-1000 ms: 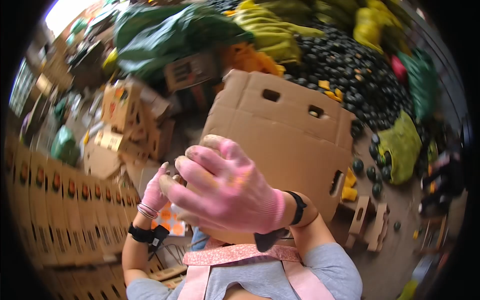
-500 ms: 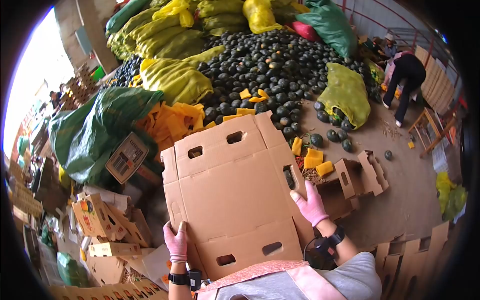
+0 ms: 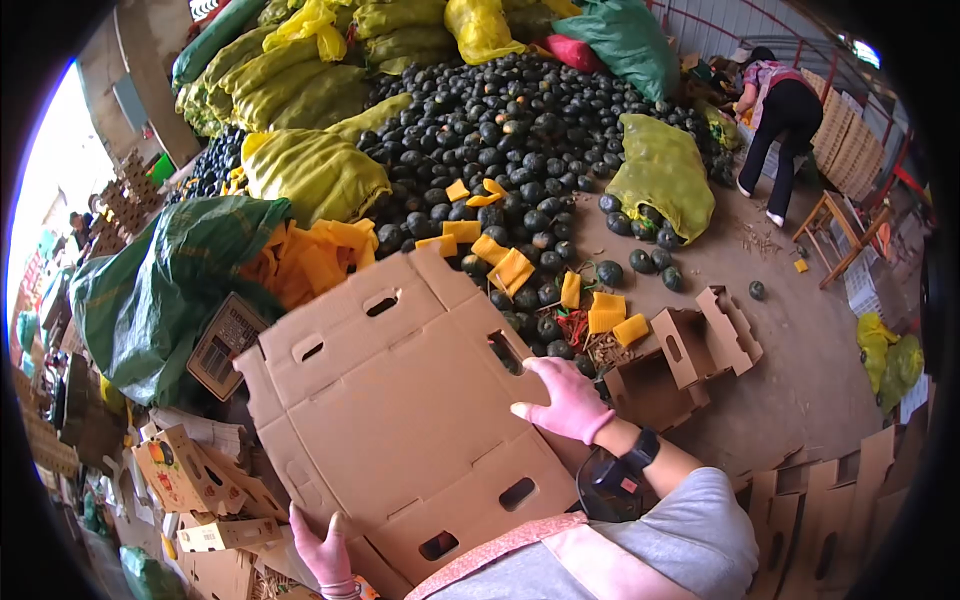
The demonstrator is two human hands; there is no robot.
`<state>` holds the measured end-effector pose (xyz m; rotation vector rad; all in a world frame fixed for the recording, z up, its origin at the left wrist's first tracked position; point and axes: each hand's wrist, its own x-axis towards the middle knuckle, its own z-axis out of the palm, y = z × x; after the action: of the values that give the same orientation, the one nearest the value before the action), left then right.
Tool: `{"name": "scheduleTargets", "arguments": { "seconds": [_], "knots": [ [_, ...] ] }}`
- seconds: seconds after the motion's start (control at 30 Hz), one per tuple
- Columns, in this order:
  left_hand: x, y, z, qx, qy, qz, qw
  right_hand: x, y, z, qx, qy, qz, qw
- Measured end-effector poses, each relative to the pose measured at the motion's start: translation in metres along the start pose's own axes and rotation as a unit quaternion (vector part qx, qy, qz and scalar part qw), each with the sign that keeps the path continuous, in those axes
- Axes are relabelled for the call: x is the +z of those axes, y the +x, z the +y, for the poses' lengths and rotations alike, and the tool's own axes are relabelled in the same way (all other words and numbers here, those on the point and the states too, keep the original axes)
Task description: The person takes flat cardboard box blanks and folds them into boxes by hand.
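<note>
A flat, creased cardboard box blank (image 3: 410,425) with oval hand slots lies tilted in front of my body. My left hand (image 3: 322,552), in a pink glove, is at its lower left edge, thumb and fingers apart across that edge. On the right edge, just below a slot, my right hand (image 3: 565,400) grips the board, thumb over the top face and the other fingers partly hidden. Both hands hold the same blank between them.
Dark green squashes (image 3: 500,130) form a large pile ahead, with a yellow net sack (image 3: 662,180) beside it. Open cardboard boxes (image 3: 690,345) sit at right, printed cartons (image 3: 185,475) at left. A person (image 3: 785,120) bends over at the back right.
Since the earliest frame my raised right hand has come down to the board's right edge. In the last half second the blank has turned anticlockwise and shifted left, with my left hand lower.
</note>
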<state>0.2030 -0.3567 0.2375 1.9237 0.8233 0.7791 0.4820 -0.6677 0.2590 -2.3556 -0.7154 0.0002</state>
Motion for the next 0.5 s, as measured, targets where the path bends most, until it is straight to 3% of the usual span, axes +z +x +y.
{"name": "scheduleTargets", "arguments": {
  "seconds": [0.07,0.1,0.13,0.2,0.27,0.3,0.33,0.4,0.43,0.5],
  "knots": [
    [0.003,-0.004,0.030,0.000,-0.142,0.017,0.990,-0.010,-0.008,0.003,-0.015,0.033,0.045,0.998],
    [-0.006,-0.005,0.035,-0.020,-0.114,-0.032,0.993,-0.015,-0.010,0.007,0.020,0.171,0.042,0.984],
    [-0.016,-0.003,0.039,-0.039,-0.088,-0.082,0.992,-0.030,-0.017,0.001,0.110,0.270,-0.028,0.956],
    [-0.022,-0.004,0.047,-0.057,0.002,-0.130,0.990,-0.027,-0.033,0.025,0.092,0.245,-0.077,0.962],
    [-0.017,-0.006,0.064,-0.050,0.128,-0.130,0.982,-0.042,-0.039,0.002,-0.030,0.058,-0.048,0.997],
    [-0.012,-0.006,0.079,-0.097,0.168,-0.143,0.970,-0.046,-0.036,-0.006,-0.026,0.018,-0.099,0.995],
    [-0.003,-0.001,0.084,0.000,0.198,-0.202,0.959,-0.048,-0.033,-0.014,-0.018,-0.022,-0.153,0.988],
    [0.011,0.008,0.083,0.188,0.242,-0.309,0.900,-0.044,-0.021,-0.044,-0.134,-0.187,-0.256,0.939],
    [0.019,0.020,0.071,0.344,0.232,-0.328,0.849,-0.037,-0.017,-0.046,-0.223,-0.183,-0.275,0.917],
    [0.020,0.043,0.059,0.342,0.209,-0.427,0.811,-0.035,0.001,-0.037,-0.365,-0.146,-0.355,0.848]
  ]
}}
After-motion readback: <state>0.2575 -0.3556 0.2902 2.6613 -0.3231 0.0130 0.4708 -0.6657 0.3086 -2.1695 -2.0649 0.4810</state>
